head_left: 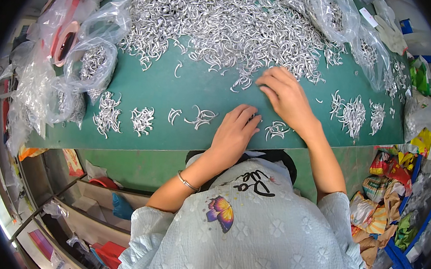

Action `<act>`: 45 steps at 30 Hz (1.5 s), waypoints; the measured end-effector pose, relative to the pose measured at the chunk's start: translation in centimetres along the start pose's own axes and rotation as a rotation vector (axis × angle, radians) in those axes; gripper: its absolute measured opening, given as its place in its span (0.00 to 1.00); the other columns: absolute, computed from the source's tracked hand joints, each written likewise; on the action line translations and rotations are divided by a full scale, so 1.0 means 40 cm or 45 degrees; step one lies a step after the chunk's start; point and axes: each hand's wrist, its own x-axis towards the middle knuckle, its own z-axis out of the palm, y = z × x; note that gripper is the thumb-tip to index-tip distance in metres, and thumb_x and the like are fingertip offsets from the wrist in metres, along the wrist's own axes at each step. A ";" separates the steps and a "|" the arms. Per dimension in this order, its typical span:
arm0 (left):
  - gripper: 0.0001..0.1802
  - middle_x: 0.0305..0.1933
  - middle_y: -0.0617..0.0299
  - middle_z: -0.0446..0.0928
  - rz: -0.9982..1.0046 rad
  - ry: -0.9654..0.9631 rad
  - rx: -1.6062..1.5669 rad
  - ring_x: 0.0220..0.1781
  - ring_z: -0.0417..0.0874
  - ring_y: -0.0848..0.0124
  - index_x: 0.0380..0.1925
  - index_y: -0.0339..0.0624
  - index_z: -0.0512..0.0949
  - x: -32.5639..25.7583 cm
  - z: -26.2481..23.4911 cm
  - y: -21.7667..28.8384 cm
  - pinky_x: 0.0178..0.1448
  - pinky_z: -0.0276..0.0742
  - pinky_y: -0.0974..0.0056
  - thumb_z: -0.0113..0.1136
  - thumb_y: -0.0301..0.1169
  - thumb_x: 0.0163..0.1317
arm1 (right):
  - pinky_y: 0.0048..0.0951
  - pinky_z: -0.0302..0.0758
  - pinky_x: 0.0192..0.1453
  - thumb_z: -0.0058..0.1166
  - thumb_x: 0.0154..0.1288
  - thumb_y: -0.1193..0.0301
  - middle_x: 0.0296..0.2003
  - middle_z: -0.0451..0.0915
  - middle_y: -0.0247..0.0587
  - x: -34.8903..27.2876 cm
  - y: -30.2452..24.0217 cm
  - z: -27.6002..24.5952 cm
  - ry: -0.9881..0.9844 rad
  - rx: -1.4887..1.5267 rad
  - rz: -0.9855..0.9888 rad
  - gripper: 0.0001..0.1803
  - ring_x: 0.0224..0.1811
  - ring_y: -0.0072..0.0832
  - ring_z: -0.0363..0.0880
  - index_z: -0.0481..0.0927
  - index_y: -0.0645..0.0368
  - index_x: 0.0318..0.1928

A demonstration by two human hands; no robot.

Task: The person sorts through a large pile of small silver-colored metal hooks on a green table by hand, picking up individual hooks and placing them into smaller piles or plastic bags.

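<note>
A broad heap of small curved silver metal pieces [224, 24] covers the far part of the green table [153, 86]. My right hand [285, 97] is at the heap's near edge, its fingers bent and thumb apart, beside a few loose pieces [242, 81]. Nearer to me, my left hand [233, 131] rests low over the table with curled fingers; bits of silver pieces show between its thumb and fingertips. Small groups lie on both sides of it: one to its right [276, 130], and to its left a loose cluster [201, 116] and a smaller one [174, 115].
Larger sorted piles lie near the table's front edge, at left [107, 116] and at right [353, 116]. Clear plastic bags with pieces stand at the left [97, 62] and far right [336, 17]. A pink-rimmed oval object [66, 43] is among the left bags. Colourful packets [371, 212] fill the right side below.
</note>
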 end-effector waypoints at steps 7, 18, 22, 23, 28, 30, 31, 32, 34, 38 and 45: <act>0.17 0.50 0.52 0.74 -0.018 0.048 -0.028 0.54 0.74 0.53 0.44 0.33 0.79 -0.015 -0.001 -0.004 0.55 0.72 0.53 0.64 0.20 0.51 | 0.37 0.68 0.47 0.58 0.56 0.76 0.37 0.74 0.39 0.011 -0.002 0.010 -0.059 -0.205 -0.045 0.06 0.43 0.37 0.72 0.77 0.61 0.35; 0.15 0.48 0.52 0.74 -0.053 0.128 -0.078 0.52 0.74 0.52 0.42 0.33 0.79 -0.021 0.004 0.004 0.54 0.72 0.53 0.65 0.20 0.51 | 0.37 0.67 0.46 0.62 0.54 0.75 0.34 0.74 0.38 -0.005 -0.028 0.017 -0.019 -0.184 0.017 0.08 0.42 0.37 0.71 0.78 0.60 0.35; 0.17 0.48 0.52 0.74 -0.089 0.145 -0.110 0.52 0.75 0.52 0.43 0.35 0.78 -0.022 -0.002 0.007 0.54 0.72 0.54 0.66 0.21 0.51 | 0.37 0.67 0.45 0.62 0.54 0.76 0.33 0.74 0.39 -0.023 -0.027 0.006 -0.081 -0.222 0.043 0.08 0.42 0.37 0.71 0.78 0.60 0.35; 0.18 0.48 0.53 0.74 -0.103 0.150 -0.124 0.52 0.75 0.53 0.44 0.35 0.78 -0.024 -0.002 0.009 0.54 0.72 0.54 0.66 0.21 0.51 | 0.37 0.67 0.46 0.62 0.55 0.76 0.33 0.74 0.39 -0.030 -0.022 -0.006 -0.101 -0.230 0.062 0.07 0.42 0.37 0.71 0.78 0.60 0.35; 0.21 0.49 0.53 0.73 -0.120 0.138 -0.116 0.49 0.75 0.53 0.47 0.36 0.77 -0.024 -0.010 0.012 0.53 0.72 0.55 0.67 0.22 0.51 | 0.38 0.67 0.47 0.61 0.55 0.76 0.33 0.73 0.40 -0.043 -0.036 -0.025 -0.064 -0.090 0.159 0.07 0.43 0.38 0.72 0.77 0.59 0.35; 0.21 0.49 0.52 0.74 -0.144 0.149 -0.126 0.49 0.75 0.53 0.48 0.36 0.76 -0.019 -0.011 0.015 0.52 0.71 0.55 0.66 0.21 0.52 | 0.38 0.67 0.47 0.62 0.55 0.76 0.33 0.73 0.40 -0.044 -0.039 -0.029 -0.065 -0.056 0.194 0.08 0.43 0.39 0.72 0.77 0.59 0.36; 0.21 0.49 0.52 0.74 -0.165 0.159 -0.136 0.49 0.75 0.53 0.49 0.36 0.76 -0.019 -0.009 0.015 0.52 0.71 0.55 0.65 0.21 0.52 | 0.38 0.68 0.48 0.62 0.54 0.76 0.33 0.73 0.40 -0.045 -0.039 -0.023 -0.088 -0.086 0.179 0.09 0.43 0.39 0.72 0.77 0.60 0.36; 0.21 0.49 0.52 0.74 -0.185 0.168 -0.144 0.49 0.75 0.53 0.49 0.36 0.76 -0.018 -0.009 0.015 0.52 0.71 0.55 0.65 0.21 0.53 | 0.38 0.68 0.48 0.62 0.54 0.75 0.34 0.74 0.40 -0.047 -0.037 -0.011 -0.110 -0.114 0.163 0.10 0.43 0.39 0.72 0.77 0.60 0.37; 0.20 0.50 0.52 0.74 -0.180 0.222 -0.049 0.49 0.74 0.53 0.49 0.37 0.76 -0.009 -0.018 0.000 0.52 0.70 0.54 0.63 0.20 0.54 | 0.37 0.68 0.48 0.63 0.53 0.75 0.34 0.74 0.40 -0.045 -0.033 -0.011 -0.141 -0.164 0.153 0.11 0.43 0.40 0.73 0.77 0.60 0.37; 0.17 0.47 0.53 0.74 -0.246 0.279 0.206 0.47 0.74 0.55 0.47 0.37 0.76 0.037 -0.038 -0.044 0.49 0.69 0.56 0.61 0.21 0.57 | 0.38 0.68 0.48 0.63 0.53 0.75 0.35 0.74 0.40 -0.016 -0.023 -0.015 -0.061 -0.118 0.119 0.09 0.43 0.39 0.73 0.77 0.59 0.35; 0.08 0.42 0.56 0.73 -0.287 0.273 0.253 0.44 0.73 0.57 0.37 0.38 0.76 0.067 -0.033 -0.070 0.46 0.67 0.57 0.61 0.22 0.56 | 0.38 0.67 0.46 0.61 0.55 0.76 0.33 0.72 0.40 0.033 -0.028 0.042 -0.063 -0.220 0.014 0.06 0.41 0.39 0.70 0.76 0.60 0.31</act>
